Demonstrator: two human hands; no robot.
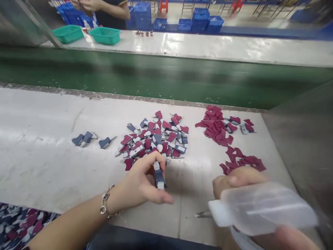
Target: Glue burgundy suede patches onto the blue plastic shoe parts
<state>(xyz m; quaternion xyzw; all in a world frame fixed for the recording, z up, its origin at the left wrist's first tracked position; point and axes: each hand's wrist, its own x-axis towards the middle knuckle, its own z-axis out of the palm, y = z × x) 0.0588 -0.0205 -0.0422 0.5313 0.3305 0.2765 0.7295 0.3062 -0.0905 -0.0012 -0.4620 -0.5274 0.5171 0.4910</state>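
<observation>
We log | left hand (145,180) pinching a grey-and-white piece (159,177) between thumb and fingers, at the near edge of our maroon-and-grey pile (153,139) | right hand (239,180) closed around a translucent plastic bottle (262,208) | white bench (52,139) beneath

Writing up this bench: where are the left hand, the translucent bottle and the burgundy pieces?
Left hand (145,177), head view, back of hand.
Translucent bottle (262,208), head view, its body.
Burgundy pieces (214,126), head view, pile's middle.
</observation>
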